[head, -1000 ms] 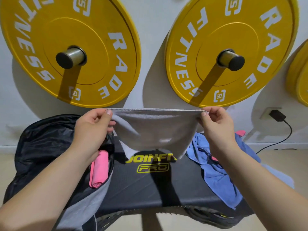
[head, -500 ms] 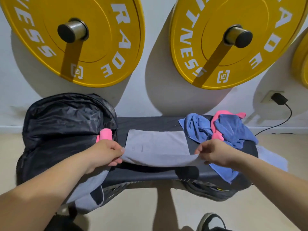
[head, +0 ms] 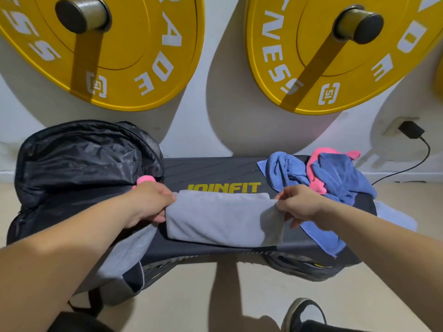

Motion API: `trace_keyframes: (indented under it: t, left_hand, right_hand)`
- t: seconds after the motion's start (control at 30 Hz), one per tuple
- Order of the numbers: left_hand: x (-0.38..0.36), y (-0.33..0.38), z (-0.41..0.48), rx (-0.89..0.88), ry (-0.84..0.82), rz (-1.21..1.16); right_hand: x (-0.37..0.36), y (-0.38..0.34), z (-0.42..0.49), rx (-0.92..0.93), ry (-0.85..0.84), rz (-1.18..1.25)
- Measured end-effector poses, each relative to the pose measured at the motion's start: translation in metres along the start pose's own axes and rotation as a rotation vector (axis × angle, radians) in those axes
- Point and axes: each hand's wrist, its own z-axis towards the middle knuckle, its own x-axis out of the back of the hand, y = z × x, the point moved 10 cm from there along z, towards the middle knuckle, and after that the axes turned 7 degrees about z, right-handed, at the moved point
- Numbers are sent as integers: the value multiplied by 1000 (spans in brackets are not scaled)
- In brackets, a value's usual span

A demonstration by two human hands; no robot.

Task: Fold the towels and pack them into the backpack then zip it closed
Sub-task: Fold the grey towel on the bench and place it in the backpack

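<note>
Grey towel (head: 220, 219) folded on bench (head: 211, 168), both hands pinching ends.

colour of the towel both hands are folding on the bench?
Light grey towel, plain with no pattern; the head view shows it.

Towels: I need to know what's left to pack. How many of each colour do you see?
Grey: 1, the grey towel on the bench.
Pink: 2, a rolled pink towel in the backpack and a loose pink towel.
Blue: 2 I can tell apart, a light blue towel and a darker blue towel.
Total: 5, plus a pale cloth at the right, maybe a sixth.
</note>
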Motion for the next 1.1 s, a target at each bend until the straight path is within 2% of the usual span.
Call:
trace_keyframes:
  t: [0.13,0.33,0.57,0.63,0.73,0.77,0.83,0.87,0.9,0.93,1.1]
  left_hand:
    - [6,8,35,-13,88,2]
    - [-2,7,65,-30,229,242]
    - [-19,6,94,-136,214,541]
    - [-18,15,90,-189,273,682]
    - [-32,47,66,-421,344,804]
    - [-48,53,53,-499,252,799]
    - [-98,44,25,-581,-82,858]
    - [-122,34,12,-599,-219,980]
    - [-136,25,4,-623,-284,1119]
    - [-142,24,2,-664,-284,1202]
    - [-134,36,16,-718,-196,1278]
  right_hand:
    - [4,-9,37,-28,98,-106]
    - [-9,12,85,-58,173,-137]
    - [-20,16,115,109,202,-375]
    - [-18,16,118,126,216,-431]
    - [-16,19,122,66,210,-465]
    - [-15,20,123,44,199,-468]
    - [-12,23,124,10,187,-462]
    - [-10,24,124,0,185,-460]
    - [-9,25,124,-9,185,-462]
    - [-8,26,123,-16,183,-469]
    - [-5,28,115,-51,138,-527]
